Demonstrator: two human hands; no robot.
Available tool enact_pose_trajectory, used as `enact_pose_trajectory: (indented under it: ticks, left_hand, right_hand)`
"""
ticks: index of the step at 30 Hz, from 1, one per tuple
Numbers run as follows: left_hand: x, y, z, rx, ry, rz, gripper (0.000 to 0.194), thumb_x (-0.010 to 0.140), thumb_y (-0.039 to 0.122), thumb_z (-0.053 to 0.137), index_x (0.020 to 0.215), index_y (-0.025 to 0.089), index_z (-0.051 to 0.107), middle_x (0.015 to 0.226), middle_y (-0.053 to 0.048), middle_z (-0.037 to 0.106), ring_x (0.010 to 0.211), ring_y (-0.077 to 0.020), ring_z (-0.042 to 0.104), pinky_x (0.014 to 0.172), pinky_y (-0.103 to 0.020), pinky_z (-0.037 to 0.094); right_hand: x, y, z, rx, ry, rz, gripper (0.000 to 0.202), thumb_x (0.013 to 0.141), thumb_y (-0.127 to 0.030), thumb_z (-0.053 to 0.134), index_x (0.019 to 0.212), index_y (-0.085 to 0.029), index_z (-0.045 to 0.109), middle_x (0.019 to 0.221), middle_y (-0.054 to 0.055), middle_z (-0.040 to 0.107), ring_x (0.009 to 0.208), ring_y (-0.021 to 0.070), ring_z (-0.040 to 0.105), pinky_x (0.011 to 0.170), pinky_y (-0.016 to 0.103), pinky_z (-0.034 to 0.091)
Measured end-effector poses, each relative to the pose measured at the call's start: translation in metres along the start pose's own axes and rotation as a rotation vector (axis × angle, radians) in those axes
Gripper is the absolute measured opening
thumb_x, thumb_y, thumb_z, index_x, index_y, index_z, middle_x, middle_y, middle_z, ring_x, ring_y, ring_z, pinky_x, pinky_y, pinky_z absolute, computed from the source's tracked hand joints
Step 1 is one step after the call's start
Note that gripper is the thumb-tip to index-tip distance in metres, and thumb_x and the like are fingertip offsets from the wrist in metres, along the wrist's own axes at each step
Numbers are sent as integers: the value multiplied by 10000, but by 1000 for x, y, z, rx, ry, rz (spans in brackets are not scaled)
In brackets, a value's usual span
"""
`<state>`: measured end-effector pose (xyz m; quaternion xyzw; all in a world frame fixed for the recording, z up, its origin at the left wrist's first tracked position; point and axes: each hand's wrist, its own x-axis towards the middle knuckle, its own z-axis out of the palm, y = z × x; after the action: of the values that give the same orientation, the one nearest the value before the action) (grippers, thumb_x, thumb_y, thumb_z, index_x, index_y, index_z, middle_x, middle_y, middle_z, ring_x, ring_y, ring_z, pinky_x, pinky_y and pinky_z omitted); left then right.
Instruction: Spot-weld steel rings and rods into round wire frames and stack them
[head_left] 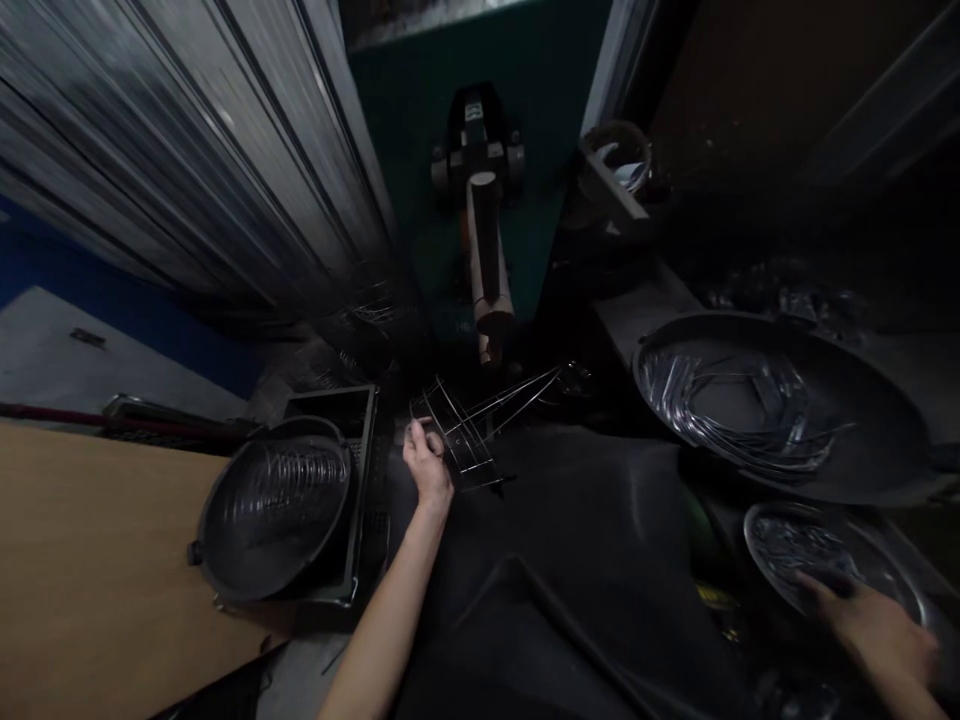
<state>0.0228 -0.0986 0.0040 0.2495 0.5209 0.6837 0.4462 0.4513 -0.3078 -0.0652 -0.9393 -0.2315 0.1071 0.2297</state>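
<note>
The left hand (427, 462), fingers closed, grips the thin silver wire frame (466, 440) above a dark apron (570, 540); its projecting wires could snag there. The blurred right hand (874, 625), opening unclear, could spill small parts from the round metal bowl (904, 580).

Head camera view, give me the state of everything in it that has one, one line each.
Left hand: closed on the wire frame.
Wire frame: held, tilted.
Right hand: at the small bowl, blurred, grip unclear.
Small bowl: partly filled, small pieces.
Large right pan: holding bent wires.
Left pan: holding wire pieces.
Black cloth: draped, creased.
</note>
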Motion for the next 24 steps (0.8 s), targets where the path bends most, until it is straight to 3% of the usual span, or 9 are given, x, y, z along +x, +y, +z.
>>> enact_pose_trajectory:
  ticks: [2, 3, 5, 6, 9, 12, 14, 18, 24]
  left_hand:
    - [2, 1, -1, 11, -5, 21, 351, 821, 505, 538, 830, 154, 543, 424, 104, 272, 374, -38, 225, 394, -168, 154]
    - [4, 1, -1, 13, -10, 27, 349, 823, 505, 534, 828, 157, 541, 425, 104, 269, 373, -38, 224, 391, -165, 157]
    - [6, 2, 0, 13, -13, 45, 348, 822, 512, 531, 821, 164, 537, 424, 105, 263, 369, -38, 214, 385, -161, 159]
    - [6, 3, 2, 12, -10, 59, 349, 821, 515, 531, 819, 166, 535, 424, 106, 261, 367, -38, 208, 382, -159, 158]
    - [6, 5, 6, 24, -12, 101, 352, 819, 519, 533, 822, 168, 537, 425, 106, 263, 367, -37, 208, 377, -154, 159]
    - [5, 8, 8, 26, -30, 111, 357, 816, 527, 535, 828, 170, 540, 425, 107, 262, 365, -37, 210, 375, -149, 173]
    - [5, 10, 8, 17, -27, 107, 363, 813, 533, 534, 826, 170, 539, 425, 106, 264, 364, -37, 207, 374, -147, 176]
    - [11, 11, 2, 36, 7, 127, 381, 807, 546, 536, 805, 165, 546, 429, 103, 265, 370, -35, 220, 378, -142, 175]
    - [26, 10, -5, 77, 17, 72, 403, 797, 562, 536, 810, 160, 565, 442, 101, 265, 379, -31, 222, 388, -139, 169]
  right_hand:
    - [-12, -27, -16, 2, -28, 222, 408, 527, -441, 665, 317, -315, 339, 384, 79, 352, 556, 353, 522, 561, 492, 327]
    - [-21, -46, -22, 88, -31, 265, 360, 524, -404, 684, 347, -307, 387, 432, 98, 413, 650, 363, 557, 604, 497, 355]
    - [-44, -91, -24, 426, -50, 207, 207, 528, -387, 717, 489, -283, 542, 603, 124, 568, 798, 336, 595, 681, 474, 415]
    - [-56, -115, -20, 652, -142, 143, 201, 530, -403, 738, 629, -272, 621, 733, 123, 632, 853, 314, 603, 721, 454, 443]
    - [-88, -189, 7, 996, -438, 65, 461, 445, -439, 817, 813, -223, 642, 818, 53, 677, 779, 225, 644, 697, 350, 516]
    - [-109, -251, 41, 1247, -714, 102, 427, 458, -358, 864, 761, -181, 620, 746, 36, 674, 711, 156, 645, 593, 221, 507]
    - [-119, -282, 57, 1297, -776, 190, 337, 508, -293, 856, 710, -169, 616, 678, 18, 656, 634, 112, 621, 509, 159, 467]
    - [-135, -320, 66, 1312, -828, 290, 232, 560, -212, 829, 669, -153, 632, 618, -11, 613, 519, 63, 537, 415, 128, 412]
    - [-149, -336, 57, 1338, -877, 247, 302, 493, -230, 864, 703, -154, 661, 638, -20, 606, 528, 64, 527, 398, 132, 401]
